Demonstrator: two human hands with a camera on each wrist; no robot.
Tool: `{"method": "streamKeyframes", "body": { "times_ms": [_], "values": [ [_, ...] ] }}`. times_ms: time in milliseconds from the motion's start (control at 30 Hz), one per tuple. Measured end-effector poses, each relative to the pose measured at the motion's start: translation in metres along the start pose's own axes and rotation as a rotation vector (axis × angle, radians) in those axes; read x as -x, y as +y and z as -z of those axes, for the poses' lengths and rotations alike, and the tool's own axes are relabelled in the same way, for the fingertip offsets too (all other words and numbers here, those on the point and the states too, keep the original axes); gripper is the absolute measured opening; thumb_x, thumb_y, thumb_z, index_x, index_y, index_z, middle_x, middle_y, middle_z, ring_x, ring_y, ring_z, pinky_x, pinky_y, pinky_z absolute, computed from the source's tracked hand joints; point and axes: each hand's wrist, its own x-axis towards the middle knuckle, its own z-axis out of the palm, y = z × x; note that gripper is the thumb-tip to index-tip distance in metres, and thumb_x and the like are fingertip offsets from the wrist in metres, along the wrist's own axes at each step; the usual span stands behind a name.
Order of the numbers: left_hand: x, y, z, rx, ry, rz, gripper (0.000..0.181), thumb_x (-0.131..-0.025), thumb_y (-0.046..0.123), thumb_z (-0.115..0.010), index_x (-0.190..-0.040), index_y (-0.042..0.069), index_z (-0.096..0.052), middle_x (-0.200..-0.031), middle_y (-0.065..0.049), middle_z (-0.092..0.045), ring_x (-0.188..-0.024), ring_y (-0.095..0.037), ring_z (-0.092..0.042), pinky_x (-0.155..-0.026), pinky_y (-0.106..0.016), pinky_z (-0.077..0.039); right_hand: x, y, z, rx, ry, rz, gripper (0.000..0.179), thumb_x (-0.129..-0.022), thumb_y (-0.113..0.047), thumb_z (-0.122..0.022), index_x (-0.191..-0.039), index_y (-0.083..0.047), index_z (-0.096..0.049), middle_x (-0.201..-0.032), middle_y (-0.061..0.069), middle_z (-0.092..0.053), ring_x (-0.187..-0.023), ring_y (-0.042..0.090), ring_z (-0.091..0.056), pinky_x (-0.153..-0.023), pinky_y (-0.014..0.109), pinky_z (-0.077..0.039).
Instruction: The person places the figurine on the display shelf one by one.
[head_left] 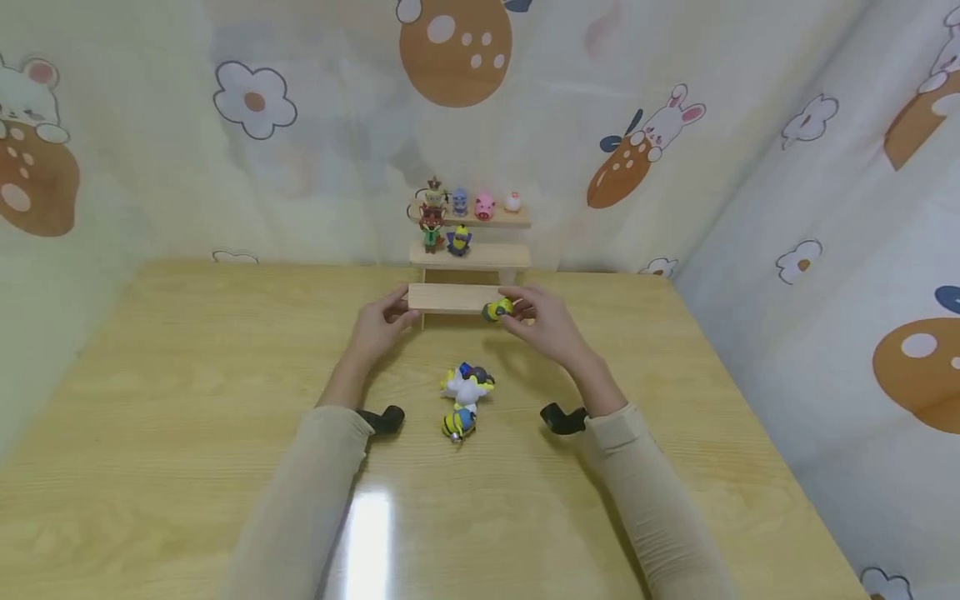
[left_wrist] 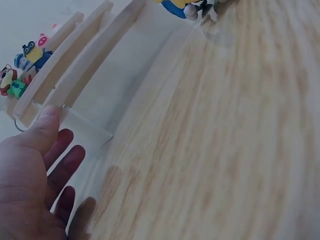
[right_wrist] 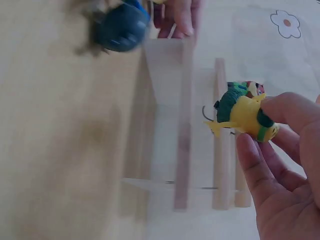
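Clustered figurines (head_left: 467,390) obstruct the middle before the shelf (head_left: 450,297), with gaps alongside them.

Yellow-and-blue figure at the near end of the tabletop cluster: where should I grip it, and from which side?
I'd pinch the yellow-and-blue figure across its rounded body, coming from above and the person's side. It seems to be lying down, and the white figure crowds its far side, while nothing blocks its near side.
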Motion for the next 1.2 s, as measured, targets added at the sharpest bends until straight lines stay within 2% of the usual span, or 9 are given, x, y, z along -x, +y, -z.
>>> {"method": "streamKeyframes", "body": {
  "times_ms": [233,400,567,933,1200],
  "values": [
    [0.013,-0.004,-0.010,0.009,-0.012,0.023,0.062,-0.090,0.036,-0.064,-0.145,0.019,-0.041,-0.122,-0.011,-0.063,-0.109,-0.027,-0.061,-0.098,-0.041,-0.049,-0.021,-0.002,0.019,-0.026,0.035,-0.048,0.039,-0.091,-0.016,-0.065,-0.126,-0.002,-0.058,-0.112,0.016,-0.065,-0.098,0.027,-0.066,-0.089,0.039,-0.055],
    [0.023,-0.010,-0.017,0.013,-0.007,0.042,0.062,-0.089,0.034,-0.065,-0.144,0.018,-0.042,-0.120,-0.010,-0.064,-0.106,-0.026,-0.062,-0.096,-0.040,-0.050,-0.041,-0.003,0.030,0.010,0.006,-0.045,0.036,-0.092,-0.017,-0.063,-0.125,-0.002,-0.060,-0.118,0.016,-0.063,-0.104,0.030,-0.065,-0.088,0.039,-0.056],
    [0.028,-0.013,-0.017,0.016,0.005,0.032,0.061,-0.089,0.031,-0.066,-0.144,0.017,-0.043,-0.117,-0.011,-0.065,-0.105,-0.025,-0.063,-0.095,-0.041,-0.051,-0.062,-0.002,0.030,0.069,-0.043,-0.069,0.037,-0.093,-0.019,-0.062,-0.126,-0.003,-0.060,-0.122,0.015,-0.061,-0.107,0.029,-0.063,-0.090,0.038,-0.055],
    [0.023,-0.010,-0.013,0.004,0.040,0.026,0.061,-0.088,0.029,-0.067,-0.143,0.016,-0.044,-0.114,-0.008,-0.067,-0.103,-0.023,-0.065,-0.094,-0.040,-0.052,-0.090,0.008,0.026,0.109,-0.040,-0.050,0.034,-0.092,-0.014,-0.063,-0.125,-0.005,-0.062,-0.111,0.016,-0.059,-0.103,0.030,-0.064,-0.089,0.037,-0.056],
    [0.010,0.001,-0.006,-0.015,0.067,-0.008,0.059,-0.088,0.028,-0.066,-0.142,0.014,-0.045,-0.114,-0.008,-0.068,-0.101,-0.023,-0.065,-0.093,-0.041,-0.052,-0.112,0.004,0.027,0.129,-0.038,-0.040,0.035,-0.091,-0.015,-0.065,-0.124,-0.005,-0.063,-0.116,0.016,-0.060,-0.103,0.029,-0.064,-0.088,0.036,-0.056]
  ]
}}
